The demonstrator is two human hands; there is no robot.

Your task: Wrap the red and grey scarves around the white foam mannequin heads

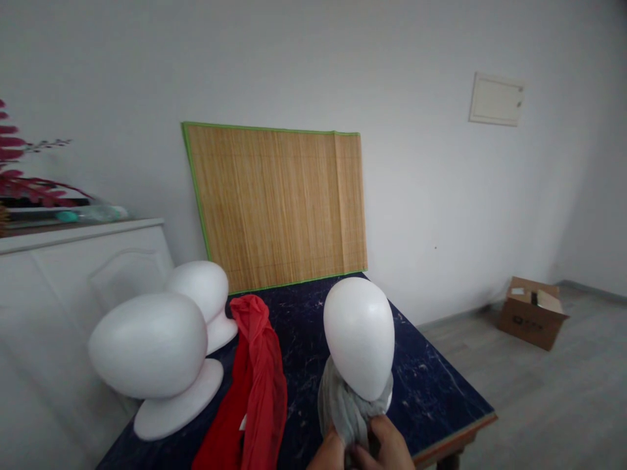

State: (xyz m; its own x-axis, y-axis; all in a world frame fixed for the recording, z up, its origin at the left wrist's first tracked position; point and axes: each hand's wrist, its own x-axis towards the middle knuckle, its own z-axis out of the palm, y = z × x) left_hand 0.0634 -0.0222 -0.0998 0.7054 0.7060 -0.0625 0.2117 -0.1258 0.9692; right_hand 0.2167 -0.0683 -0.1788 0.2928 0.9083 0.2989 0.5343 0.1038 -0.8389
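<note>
A white mannequin head (359, 336) stands upright on the dark blue marbled table (304, 326). Around its neck lies a grey scarf (337, 405), gathered at the front. My left hand (329, 452) is closed on the scarf just below the head, at the picture's lower edge. Close beside it, my right hand (386, 447) pinches the same gathered cloth, its fingers bent inward. The fingertips of both hands are partly hidden by fabric and by the frame's edge. To the left, a red scarf (259, 385) lies lengthwise on the table.
Two more white mannequin heads, a near one (151, 343) and a far one (200, 287), stand at the table's left. A bamboo mat (279, 209) leans on the wall behind. A white cabinet (63, 294) borders the left; a cardboard box (531, 316) sits on the floor at right.
</note>
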